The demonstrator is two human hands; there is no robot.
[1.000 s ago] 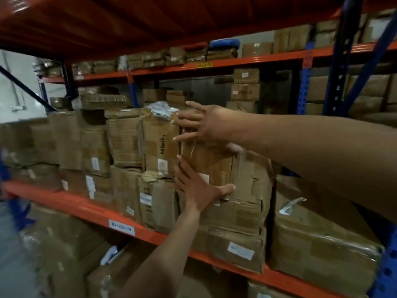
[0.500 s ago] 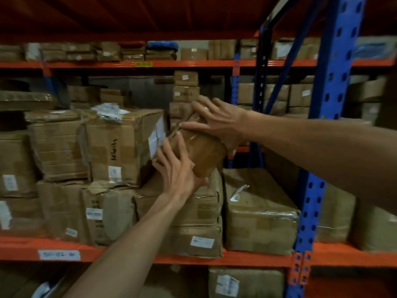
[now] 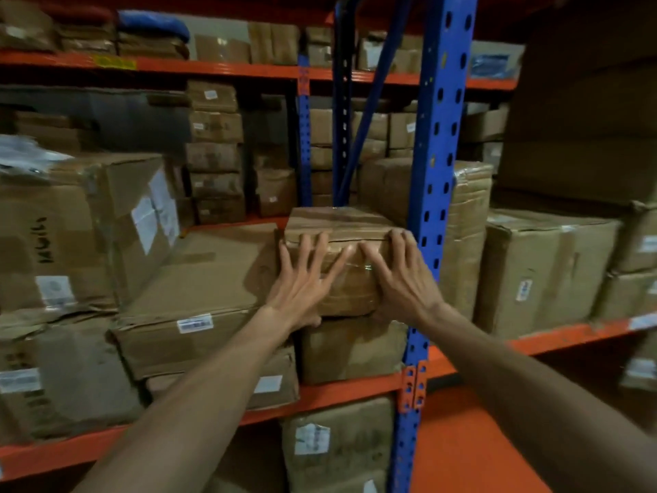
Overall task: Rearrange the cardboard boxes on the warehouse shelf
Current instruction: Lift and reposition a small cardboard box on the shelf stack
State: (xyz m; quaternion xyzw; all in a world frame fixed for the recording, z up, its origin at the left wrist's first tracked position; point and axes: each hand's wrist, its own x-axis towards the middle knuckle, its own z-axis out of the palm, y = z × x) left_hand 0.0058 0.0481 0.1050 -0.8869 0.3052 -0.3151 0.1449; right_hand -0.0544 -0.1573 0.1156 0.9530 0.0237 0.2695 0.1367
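A small taped cardboard box (image 3: pixel 337 222) rests on top of a larger box (image 3: pixel 352 350) on the orange shelf beam (image 3: pixel 341 393), just left of the blue upright. My left hand (image 3: pixel 302 282) lies spread on its front face with the thumb under the bottom edge. My right hand (image 3: pixel 401 279) covers the front right part, its fingertips reaching the top edge. Both hands hold this box. A wide flat box (image 3: pixel 199 279) touches its left side.
The blue perforated upright (image 3: pixel 441 137) stands right beside my right hand. A tall labelled box (image 3: pixel 71 225) sits at the left, and more boxes (image 3: pixel 544 268) fill the bay to the right. Stacked boxes fill the rack behind and the level below.
The small box went from tilted in the air to flat on the lower box near the blue upright. Both hands now lie on its front face. My view swung right.
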